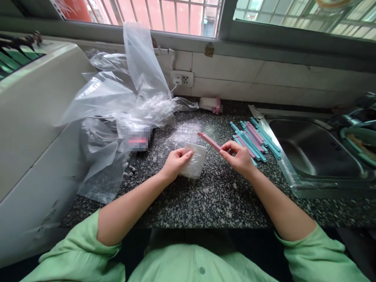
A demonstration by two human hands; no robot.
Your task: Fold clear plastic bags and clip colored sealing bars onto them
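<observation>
Between the thumb and fingers of my left hand (176, 162) is a folded clear plastic bag (196, 161), held flat above the countertop. My right hand (239, 157) pinches one end of a pink bag sealing clip (210, 141), whose other end points up and left above the bag. Clip and bag are apart. To the right of my right hand lies a loose pile of blue and pink sealing clips (255, 138). At the back by the wall, a small clear packet (207, 103) has pink clips on it.
A heap of loose clear plastic bags (141, 102) covers the left of the speckled countertop (188, 209). A metal sink (320, 150) is set in at the right. A white appliance (38, 113) stands at the left, and a plugged-in wall socket (185, 80) is behind.
</observation>
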